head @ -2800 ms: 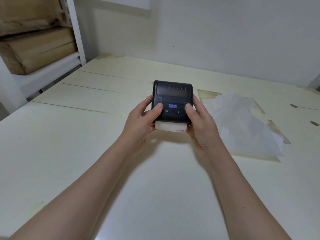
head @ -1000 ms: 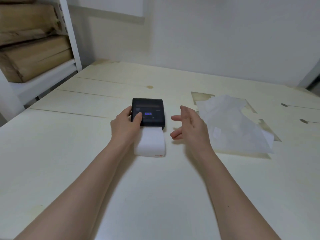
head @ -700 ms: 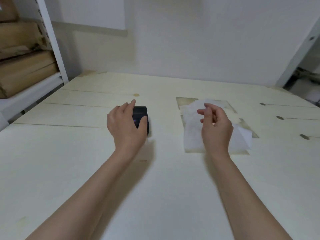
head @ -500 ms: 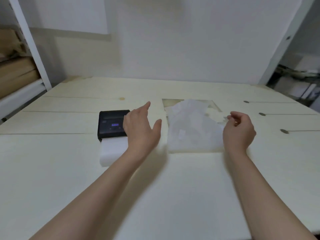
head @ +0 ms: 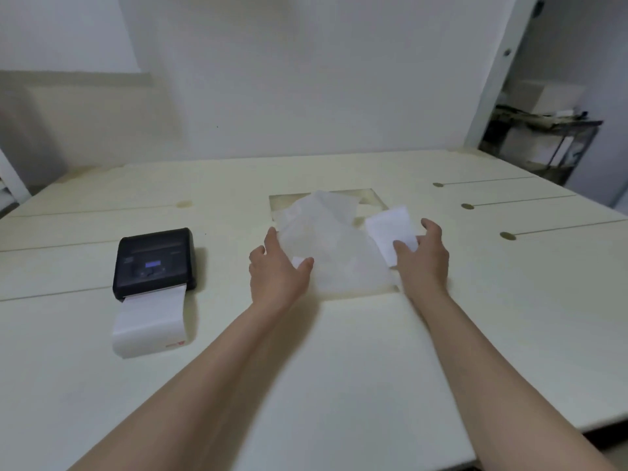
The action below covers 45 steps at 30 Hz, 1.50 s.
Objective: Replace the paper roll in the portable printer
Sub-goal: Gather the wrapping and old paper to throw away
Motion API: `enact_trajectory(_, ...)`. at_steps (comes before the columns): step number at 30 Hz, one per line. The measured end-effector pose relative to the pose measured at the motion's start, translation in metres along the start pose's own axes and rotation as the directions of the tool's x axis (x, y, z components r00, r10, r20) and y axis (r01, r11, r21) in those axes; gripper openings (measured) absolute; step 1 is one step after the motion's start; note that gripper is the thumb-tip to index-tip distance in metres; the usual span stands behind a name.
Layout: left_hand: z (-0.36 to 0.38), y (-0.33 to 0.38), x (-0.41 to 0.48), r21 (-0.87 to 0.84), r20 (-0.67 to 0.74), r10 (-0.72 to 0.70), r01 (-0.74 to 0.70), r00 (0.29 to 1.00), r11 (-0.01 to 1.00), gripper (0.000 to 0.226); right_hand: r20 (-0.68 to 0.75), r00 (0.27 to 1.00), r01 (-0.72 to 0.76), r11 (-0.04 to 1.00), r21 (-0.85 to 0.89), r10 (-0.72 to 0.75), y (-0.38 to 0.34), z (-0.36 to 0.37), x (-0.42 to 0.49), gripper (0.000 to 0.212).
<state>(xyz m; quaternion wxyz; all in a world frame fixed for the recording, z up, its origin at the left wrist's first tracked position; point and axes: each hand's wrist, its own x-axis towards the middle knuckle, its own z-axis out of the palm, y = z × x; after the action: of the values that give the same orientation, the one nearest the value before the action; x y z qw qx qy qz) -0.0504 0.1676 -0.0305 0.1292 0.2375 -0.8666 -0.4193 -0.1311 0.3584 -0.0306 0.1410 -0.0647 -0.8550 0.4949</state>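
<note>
The pale table point(head: 339, 351) is carrying everything. The portable printer point(head: 154, 261) is sitting at the left, set aside, feeding a paper strip point(head: 149, 321) toward the near edge. To its right a crumpled translucent wrapper point(head: 326, 246) is lying. The left hand point(head: 277, 270) is spreading over its near-left edge, seemingly steadying it, while the right hand point(head: 421, 258) is closing its fingers around a white paper piece point(head: 390, 229), perhaps clearing up.

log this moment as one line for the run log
printer: on table, paper strip out | left hand: open over wrapper | right hand: on white paper piece
</note>
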Motion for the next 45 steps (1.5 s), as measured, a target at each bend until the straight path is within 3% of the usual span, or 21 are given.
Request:
enact_trajectory(2,-0.003,0.0,0.002,-0.055,0.005,-0.012,0.012,1.0,0.998,0.085,-0.114,0.993,0.037,0.986,0.161,-0.019,-0.006,-0.01,-0.004,0.043)
enact_trajectory(4,-0.006,0.0,0.003,-0.11,0.013,-0.028,0.03,1.0,0.994,0.081,-0.101,0.995,0.045,0.952,0.302,-0.015,-0.012,-0.019,-0.005,0.02)
enact_trajectory(6,-0.007,-0.001,0.0,-0.158,0.027,-0.044,0.048,0.999,0.986,0.08,0.029,0.999,0.026,0.939,0.344,-0.039,-0.019,-0.024,-0.011,0.021)
enact_trajectory(9,-0.005,0.002,-0.013,-0.219,0.048,-0.043,0.052,0.998,0.974,0.081,0.343,0.936,0.005,0.981,0.193,-0.073,-0.02,-0.025,-0.027,0.018)
enact_trajectory(11,-0.003,0.007,-0.025,-0.248,0.065,-0.016,0.032,0.998,0.968,0.082,0.409,0.912,-0.001,0.995,0.103,-0.041,-0.015,-0.027,-0.037,0.017)
enact_trajectory(16,0.002,0.019,-0.057,-0.349,0.12,0.082,-0.036,0.989,0.937,0.088,0.41,0.912,-0.134,0.96,0.246,0.022,0.003,-0.056,-0.053,0.02)
enact_trajectory(19,0.009,0.028,-0.081,-0.429,0.158,0.12,-0.042,0.98,0.902,0.093,0.315,0.948,-0.135,0.947,0.292,0.038,0.019,-0.087,-0.063,0.042)
enact_trajectory(22,0.021,0.043,-0.106,-0.471,0.186,0.145,-0.041,0.972,0.881,0.094,0.316,0.949,-0.121,0.939,0.322,0.014,0.039,-0.125,-0.073,0.064)
enact_trajectory(25,0.037,0.056,-0.127,-0.474,0.222,0.177,-0.053,0.959,0.879,0.092,0.33,0.943,-0.075,0.934,0.349,-0.048,0.06,-0.165,-0.091,0.036)
enact_trajectory(31,0.079,0.083,-0.18,-0.461,0.294,0.306,-0.146,0.905,0.875,0.077,0.242,0.97,-0.122,0.888,0.444,0.013,0.102,-0.222,-0.118,0.03)
enact_trajectory(35,0.101,0.089,-0.207,-0.405,0.25,0.383,-0.264,0.889,0.876,0.07,0.199,0.977,-0.16,0.864,0.477,0.072,0.125,-0.246,-0.13,0.031)
enact_trajectory(39,0.11,0.091,-0.219,-0.438,0.235,0.399,-0.27,0.886,0.858,0.06,0.172,0.978,-0.186,0.853,0.487,0.115,0.138,-0.252,-0.134,0.029)
enact_trajectory(42,0.112,0.093,-0.217,-0.33,0.026,0.484,-0.449,0.875,0.83,0.03,0.164,0.98,-0.183,0.852,0.491,0.116,0.138,-0.25,-0.134,0.027)
enact_trajectory(45,0.107,0.103,-0.213,-0.093,-0.111,0.631,-0.641,0.767,0.762,0.011,0.162,0.982,-0.163,0.86,0.483,0.096,0.13,-0.247,-0.133,0.022)
